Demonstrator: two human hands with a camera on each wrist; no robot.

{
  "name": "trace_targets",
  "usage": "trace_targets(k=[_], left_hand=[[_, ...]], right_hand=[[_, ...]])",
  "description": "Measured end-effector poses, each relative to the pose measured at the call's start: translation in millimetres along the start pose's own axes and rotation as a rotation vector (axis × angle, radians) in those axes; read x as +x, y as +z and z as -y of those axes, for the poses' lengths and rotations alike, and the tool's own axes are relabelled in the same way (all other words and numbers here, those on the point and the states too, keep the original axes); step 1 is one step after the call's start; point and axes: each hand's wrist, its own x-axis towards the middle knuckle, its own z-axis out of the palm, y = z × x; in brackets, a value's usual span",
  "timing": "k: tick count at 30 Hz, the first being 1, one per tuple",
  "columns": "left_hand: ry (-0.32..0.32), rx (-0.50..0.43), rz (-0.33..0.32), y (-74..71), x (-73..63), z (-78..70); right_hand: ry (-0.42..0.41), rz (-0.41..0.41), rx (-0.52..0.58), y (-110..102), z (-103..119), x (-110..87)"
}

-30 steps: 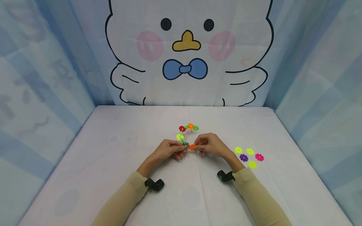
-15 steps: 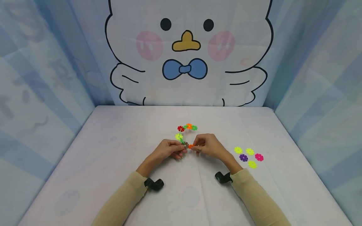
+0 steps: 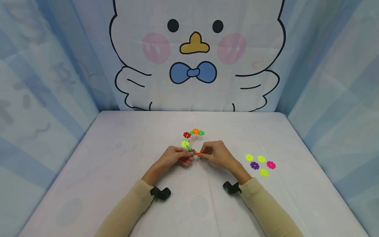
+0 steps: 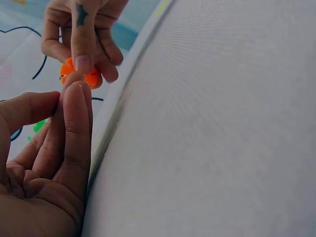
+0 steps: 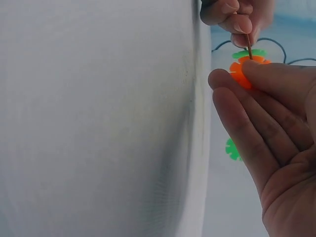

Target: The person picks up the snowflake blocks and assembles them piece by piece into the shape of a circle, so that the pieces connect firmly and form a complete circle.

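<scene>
My left hand (image 3: 175, 155) pinches a grey-brown snowflake disc (image 3: 192, 152), one of the slotted plastic building pieces, at the near end of a curved chain. In the right wrist view that brown disc (image 5: 249, 47) stands edge-on against an orange snowflake disc (image 5: 239, 75). Thumb and fingers of my right hand (image 3: 218, 153) pinch this orange disc, which looks thin from the head view. Beyond my hands the chain curves away through a yellow disc (image 3: 185, 144), a red disc (image 3: 187, 135), another orange disc (image 3: 195, 131) and a green disc (image 3: 201, 133).
Right of my right hand, several loose discs lie flat on the white tabletop (image 3: 118, 184), among them a purple disc (image 3: 254, 165) and a pink disc (image 3: 270, 165). A cartoon-printed cloth (image 3: 193, 95) rises behind the table, with blue curtains at both sides.
The orange disc in my right hand has turned from face-on to nearly edge-on. My right hand and the chain have shifted slightly left, while my left hand has hardly moved.
</scene>
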Motion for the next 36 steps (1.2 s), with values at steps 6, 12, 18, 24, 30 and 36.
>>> trace_targets(k=[6,12,18,24,30,36], left_hand=[[-0.003,-0.003,0.001,-1.1,-0.1,0.9],[-0.003,0.006,-0.006,-1.9,-1.2,0.6],[-0.007,0.008,0.002,-1.7,-2.0,-0.9],[0.008,0.017,0.022,-1.1,-0.7,-0.7],[0.011,0.03,0.021,-0.3,-0.3,-0.4],[0.003,0.051,-0.013,2.6,-1.1,0.4]], right_hand=[[-0.018,-0.009,-0.024,3.0,0.9,-0.3],[-0.031,-0.013,-0.009,6.6,2.7,0.1],[-0.079,-0.025,-0.047,7.4,2.6,-0.2],[-0.14,-0.033,-0.076,6.5,1.1,-0.6],[-0.206,-0.032,-0.09,7.0,1.1,-0.4],[-0.18,-0.042,-0.112,8.7,1.5,-0.4]])
